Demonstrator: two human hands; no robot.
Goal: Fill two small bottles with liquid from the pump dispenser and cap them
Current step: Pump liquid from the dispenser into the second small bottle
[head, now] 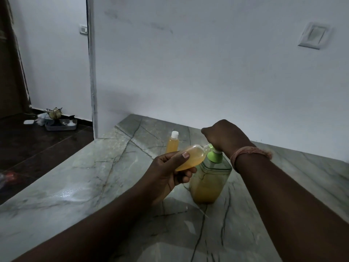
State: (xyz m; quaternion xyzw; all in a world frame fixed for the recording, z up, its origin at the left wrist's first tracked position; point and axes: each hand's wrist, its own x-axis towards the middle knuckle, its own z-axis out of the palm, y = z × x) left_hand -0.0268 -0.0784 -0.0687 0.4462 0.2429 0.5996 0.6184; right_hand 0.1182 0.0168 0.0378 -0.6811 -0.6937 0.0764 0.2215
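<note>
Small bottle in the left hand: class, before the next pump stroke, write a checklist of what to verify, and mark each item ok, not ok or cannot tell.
1. Left hand grips the tilted small bottle firmly: ok.
2. Bottle mouth meets the pump spout: cannot tell, the right hand hides it.
3. Right hand rests on top of the pump dispenser: ok.
4. Dispenser stands upright on the marble counter with liquid left: ok.
5. Room left in the held bottle: ok, partly filled.
6. Other bottle filled, capped, upright: ok.
</note>
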